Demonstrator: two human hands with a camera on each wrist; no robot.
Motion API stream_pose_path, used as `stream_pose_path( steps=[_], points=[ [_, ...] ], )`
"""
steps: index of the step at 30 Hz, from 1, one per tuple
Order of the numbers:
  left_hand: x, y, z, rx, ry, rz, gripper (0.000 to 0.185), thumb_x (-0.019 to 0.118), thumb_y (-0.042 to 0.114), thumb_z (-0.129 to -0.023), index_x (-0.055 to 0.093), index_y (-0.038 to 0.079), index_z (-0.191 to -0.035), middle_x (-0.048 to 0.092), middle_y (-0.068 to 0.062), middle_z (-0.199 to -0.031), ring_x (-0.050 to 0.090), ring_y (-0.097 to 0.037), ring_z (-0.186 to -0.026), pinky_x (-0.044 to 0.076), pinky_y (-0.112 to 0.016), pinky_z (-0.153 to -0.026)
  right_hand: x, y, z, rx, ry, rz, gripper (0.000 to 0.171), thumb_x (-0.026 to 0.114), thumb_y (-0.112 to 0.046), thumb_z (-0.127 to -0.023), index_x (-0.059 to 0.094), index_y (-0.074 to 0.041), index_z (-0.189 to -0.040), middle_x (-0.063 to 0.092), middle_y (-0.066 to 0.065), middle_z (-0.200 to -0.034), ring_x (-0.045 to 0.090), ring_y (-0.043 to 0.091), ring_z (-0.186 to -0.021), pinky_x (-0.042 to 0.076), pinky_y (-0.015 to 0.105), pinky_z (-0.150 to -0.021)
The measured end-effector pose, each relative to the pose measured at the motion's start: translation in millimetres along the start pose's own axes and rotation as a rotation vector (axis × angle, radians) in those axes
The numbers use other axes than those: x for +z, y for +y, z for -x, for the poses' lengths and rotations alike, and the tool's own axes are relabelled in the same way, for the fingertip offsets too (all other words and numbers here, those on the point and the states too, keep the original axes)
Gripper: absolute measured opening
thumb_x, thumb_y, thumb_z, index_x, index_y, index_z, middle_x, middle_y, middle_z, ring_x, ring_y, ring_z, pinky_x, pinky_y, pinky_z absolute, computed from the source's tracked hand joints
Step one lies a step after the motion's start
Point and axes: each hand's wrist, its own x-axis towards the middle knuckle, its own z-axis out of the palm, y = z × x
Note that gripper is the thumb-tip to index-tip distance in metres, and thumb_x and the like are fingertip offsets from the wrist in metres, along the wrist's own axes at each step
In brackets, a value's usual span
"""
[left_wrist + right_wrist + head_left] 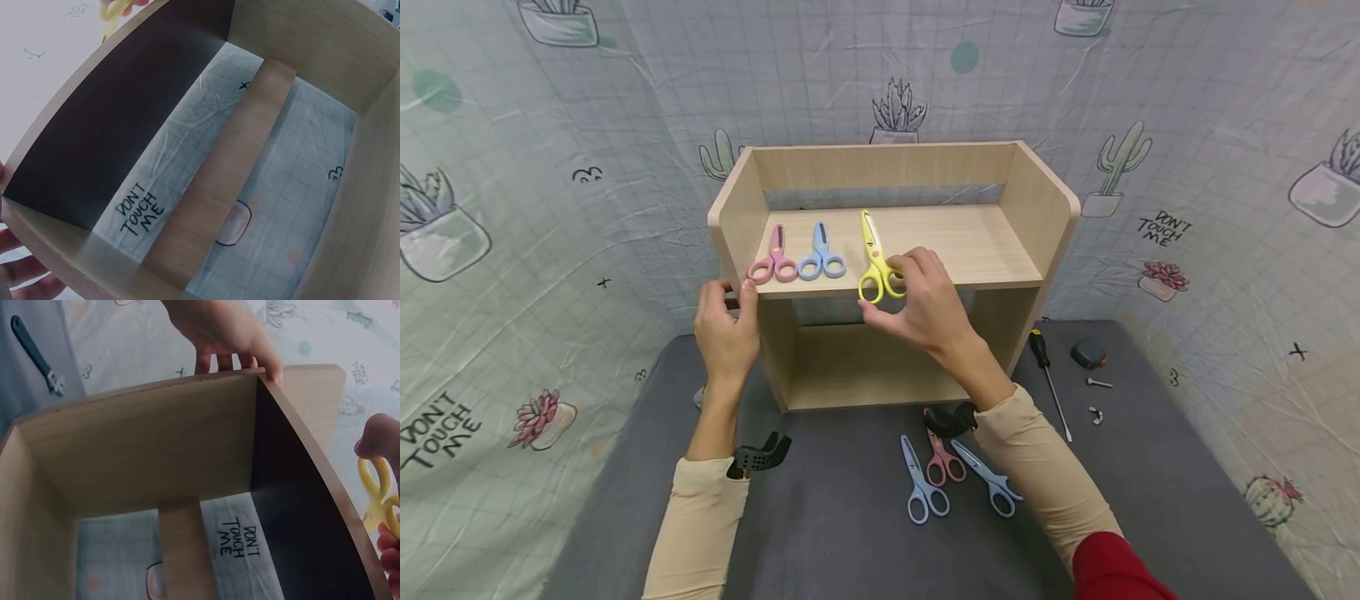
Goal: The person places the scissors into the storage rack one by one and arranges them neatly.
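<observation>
A small two-tier wooden shelf (pixel 962 250) stands on the table. My left hand (pixel 726 333) grips its left side panel, thumb on the front edge and fingers outside, as the right wrist view also shows. My right hand (pixel 931 304) pinches yellow scissors (pixel 873 246) by the handles at the upper board's front edge, blades pointing to the back. To their left on that board lie blue scissors (pixel 821 242) and pink scissors (pixel 777 242), blades also to the back. In the right wrist view, the yellow scissors (pixel 374 503) show between thumb and fingers.
On the dark table (pixel 835 517), blue scissors (pixel 917 471), pink scissors (pixel 941 458) and more blue scissors (pixel 988 477) lie before the shelf. At right are a screwdriver (pixel 1042 354), a tape measure (pixel 1088 353) and a screw (pixel 1099 383). An adjustable wrench (pixel 34 353) lies beyond the left side.
</observation>
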Motion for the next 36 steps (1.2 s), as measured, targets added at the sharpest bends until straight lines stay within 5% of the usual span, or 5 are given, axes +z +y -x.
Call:
stream_pose_path(
  steps=[14, 36],
  points=[
    [0.9, -0.2, 0.7, -0.003, -0.003, 0.002, 0.045, 0.055, 0.036, -0.096, 0.062, -0.006, -0.108, 0.061, -0.025, -0.106, 0.064, -0.041, -0.089, 0.049, -0.051, -0.078, 8.8, 5.5, -26.5, 0.155, -0.181, 0.078, 0.06, 0.075, -0.051, -0.079, 0.071, 0.0, -0.109, 0.064, 0.012, -0.097, 0.056, 0.027, -0.088, 0.044, 0.039, -0.073],
    [1.4, -0.6, -0.8, 0.002, 0.01, 0.005, 0.044, 0.055, 0.036, -0.096, 0.062, -0.006, -0.108, 0.061, -0.025, -0.105, 0.063, -0.041, -0.089, 0.049, -0.051, -0.079, 8.4, 9.9, -45.3, 0.363, -0.39, 0.048, 0.069, 0.07, -0.061, -0.08, 0.068, -0.005, -0.119, 0.062, 0.012, -0.116, 0.052, 0.028, -0.103, 0.043, 0.043, -0.086]
  ],
)
